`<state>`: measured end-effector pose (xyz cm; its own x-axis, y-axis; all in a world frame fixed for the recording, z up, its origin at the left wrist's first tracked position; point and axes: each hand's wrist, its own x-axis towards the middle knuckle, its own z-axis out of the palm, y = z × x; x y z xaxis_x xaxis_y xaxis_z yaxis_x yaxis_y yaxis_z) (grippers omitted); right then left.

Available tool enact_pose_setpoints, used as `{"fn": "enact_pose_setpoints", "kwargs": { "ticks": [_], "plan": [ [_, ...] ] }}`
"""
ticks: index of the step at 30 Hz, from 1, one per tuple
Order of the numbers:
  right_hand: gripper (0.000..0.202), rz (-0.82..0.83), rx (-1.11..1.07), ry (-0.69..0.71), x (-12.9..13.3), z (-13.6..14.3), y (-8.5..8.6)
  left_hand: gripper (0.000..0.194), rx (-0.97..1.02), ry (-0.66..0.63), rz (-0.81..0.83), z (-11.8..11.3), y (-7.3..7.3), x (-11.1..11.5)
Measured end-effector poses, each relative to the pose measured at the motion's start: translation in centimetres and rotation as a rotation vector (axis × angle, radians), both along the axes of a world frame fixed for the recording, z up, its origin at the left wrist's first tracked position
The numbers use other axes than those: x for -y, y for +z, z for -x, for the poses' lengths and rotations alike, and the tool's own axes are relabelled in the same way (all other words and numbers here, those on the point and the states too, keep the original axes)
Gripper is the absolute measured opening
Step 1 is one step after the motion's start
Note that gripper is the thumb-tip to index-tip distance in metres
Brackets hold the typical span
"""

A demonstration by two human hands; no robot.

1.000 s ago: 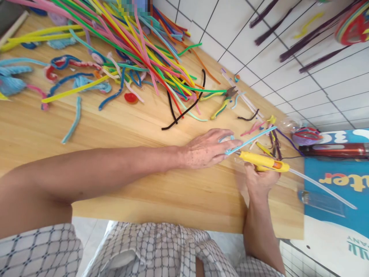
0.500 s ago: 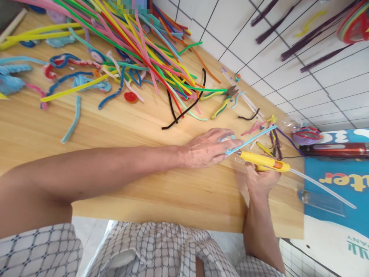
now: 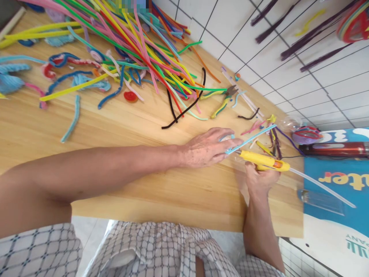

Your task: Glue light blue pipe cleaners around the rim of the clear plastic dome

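Right of centre, nothing visibly shifts: left hand (image 3: 203, 149) pinches a blue stem (image 3: 256, 136) at the nozzle, right hand (image 3: 261, 181) grips the glue gun (image 3: 255, 158); work seems paused.

Free tabletop (image 3: 184, 196) nearside of left hand (image 3: 198, 150), pipe-cleaner heap (image 3: 147, 57) beyond

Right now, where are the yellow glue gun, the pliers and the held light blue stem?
Yellow glue gun (image 3: 258, 158): head view, middle of its body.
Pliers (image 3: 222, 107): head view, on the lower handle.
Held light blue stem (image 3: 252, 139): head view, midway along its length.
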<state>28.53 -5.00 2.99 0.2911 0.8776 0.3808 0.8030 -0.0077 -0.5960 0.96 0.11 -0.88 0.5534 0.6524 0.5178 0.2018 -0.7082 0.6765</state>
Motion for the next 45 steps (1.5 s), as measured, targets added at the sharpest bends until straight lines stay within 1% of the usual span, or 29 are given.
{"fn": "enact_pose_setpoints", "kwargs": {
  "ticks": [7,16,22,29,40,45],
  "plan": [
    [0.024,0.009,0.002,-0.016,0.02,-0.32,-0.20,0.056,0.019,-0.011,0.012,0.09,0.06,0.00],
    [0.026,-0.030,-0.070,0.005,-0.15,0.55,0.14,0.055,0.004,-0.006,-0.015,0.09,0.16,-0.01],
    [0.025,-0.037,-0.012,0.009,-0.10,0.19,-0.01,0.055,-0.009,0.007,-0.029,0.10,0.03,0.02],
    [0.022,-0.045,0.002,0.014,-0.10,0.17,-0.05,0.055,-0.006,0.007,-0.066,0.05,-0.02,-0.03],
    [0.020,-0.047,0.010,0.013,-0.14,0.21,0.04,0.055,0.004,-0.006,-0.011,0.07,0.08,0.00],
    [0.023,-0.040,0.018,-0.009,-0.09,0.27,0.10,0.053,-0.007,0.001,-0.023,0.07,0.16,0.01]
  ]
}}
